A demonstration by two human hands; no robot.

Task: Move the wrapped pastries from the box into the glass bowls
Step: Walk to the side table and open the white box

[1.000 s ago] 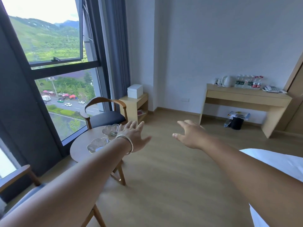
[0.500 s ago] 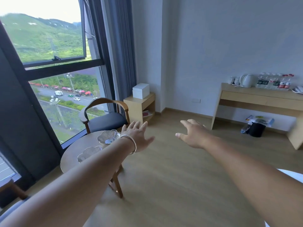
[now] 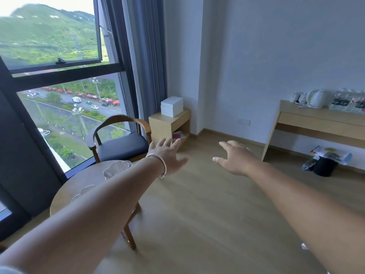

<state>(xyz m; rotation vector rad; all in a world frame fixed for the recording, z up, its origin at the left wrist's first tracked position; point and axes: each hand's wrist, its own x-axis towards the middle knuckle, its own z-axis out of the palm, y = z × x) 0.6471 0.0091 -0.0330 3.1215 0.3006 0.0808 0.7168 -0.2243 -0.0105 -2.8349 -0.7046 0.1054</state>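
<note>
A closed white box stands on a small wooden side cabinet in the far corner. Two empty glass bowls sit on a round wooden table at the left: one bowl near its far edge, the other bowl partly hidden behind my left forearm. My left hand, with a silver bangle on the wrist, is stretched forward in the air with fingers spread and holds nothing. My right hand is stretched out beside it, fingers relaxed, also holding nothing. No pastries are visible.
A wooden armchair with a dark seat stands between the table and the cabinet, by the big window. A long wooden desk with a kettle and bottles runs along the right wall, a black bin under it. Wooden floor lies ahead.
The view has moved forward and turned left: the box, cabinet and chair appear larger and nearer, the desk has slid right. Both hands stay stretched out and open.
</note>
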